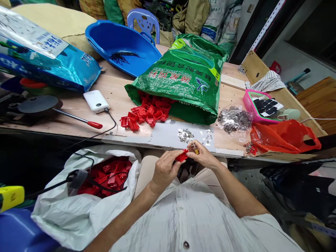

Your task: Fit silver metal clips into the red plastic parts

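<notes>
Above my lap, my left hand [165, 168] pinches a small red plastic part [181, 156] between thumb and fingers. My right hand [206, 156] is closed round a small metal tool with a yellow grip [195, 147], and its fingertips meet the right end of the red part. The tool's exact kind is too small to make out. Just beyond my hands, a pile of small silvery metal pieces [185, 135] lies on a grey sheet [165, 134]. Loose red plastic parts [147, 113] spill from the mouth of a green woven sack [181, 77] farther back.
At my left, a white sack [65, 213] holds more red parts. A lever with a red handle [94, 125], a white power bank [96, 101] and a blue basin [105, 38] are on the table's left. Rightward are a clear bag [235, 119], pink basket [249, 105] and red bag [283, 138].
</notes>
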A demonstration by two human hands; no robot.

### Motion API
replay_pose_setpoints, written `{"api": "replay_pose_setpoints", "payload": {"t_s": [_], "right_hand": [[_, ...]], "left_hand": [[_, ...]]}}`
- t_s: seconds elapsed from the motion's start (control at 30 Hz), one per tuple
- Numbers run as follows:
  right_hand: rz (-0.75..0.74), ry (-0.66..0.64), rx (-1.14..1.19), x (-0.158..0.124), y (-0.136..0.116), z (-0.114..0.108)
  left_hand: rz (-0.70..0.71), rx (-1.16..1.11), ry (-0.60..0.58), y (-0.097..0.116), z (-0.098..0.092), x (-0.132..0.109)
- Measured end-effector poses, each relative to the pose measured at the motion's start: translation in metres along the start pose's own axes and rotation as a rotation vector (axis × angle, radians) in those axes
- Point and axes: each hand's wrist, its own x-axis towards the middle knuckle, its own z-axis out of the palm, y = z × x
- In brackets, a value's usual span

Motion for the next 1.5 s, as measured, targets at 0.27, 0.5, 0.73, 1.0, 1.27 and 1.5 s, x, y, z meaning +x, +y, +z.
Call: {"api": "replay_pose_setpoints", "payload": {"t_s": [0.27,0.5,0.73,1.0,1.27,1.5], "right_hand": [[0.126,-0.135,0.241,-0.013,0.009,-0.004],[0.142,-0.179,0.353,-0.019,0.018,0.002],[0.005,0.036,-0.295,-0.004,0.003,-0.017],[0.034,0.326,-1.236,0.027,-0.005,-0.032],[0.117,0.365,-1.277,0.036,0.001,-0.022],[0.128,0.398,-1.257,0.038,0.001,-0.023]], "left_hand": [[0.002,-0.148,0.004,-0.006,0.002,-0.010],[-0.234,-0.497,-0.088,-0.019,0.001,-0.018],[-0.683,-0.897,-0.037,-0.030,0.009,-0.025],[-0.829,-1.182,0.074,-0.021,0.003,-0.010],[-0.867,-1.191,0.119,-0.023,0.004,-0.008],[-0.881,-1.180,0.105,-0.021,0.005,-0.007]]}}
